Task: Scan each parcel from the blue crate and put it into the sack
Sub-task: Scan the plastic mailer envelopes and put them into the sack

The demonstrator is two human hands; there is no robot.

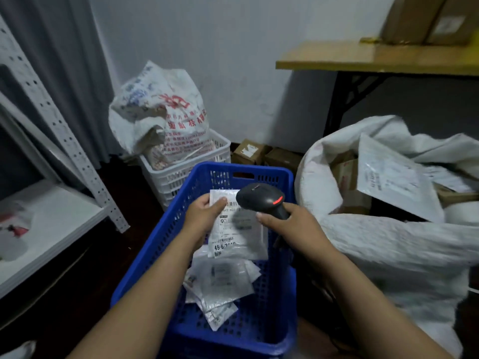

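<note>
Your left hand (204, 216) pinches the parcel (237, 237) above the blue crate (145, 255); your right hand (290, 224) grips the scanner (261, 200) over its label. The sack (388, 244) gapes at three o'clock. That thin pinch could let it slip among the loose parcels (220, 283) at six o'clock, unscanned.

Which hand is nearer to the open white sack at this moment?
Right. The right hand, gripping the scanner, is at the blue crate's right edge, just beside the sack. The left hand holds the parcel further left, over the crate.
</note>
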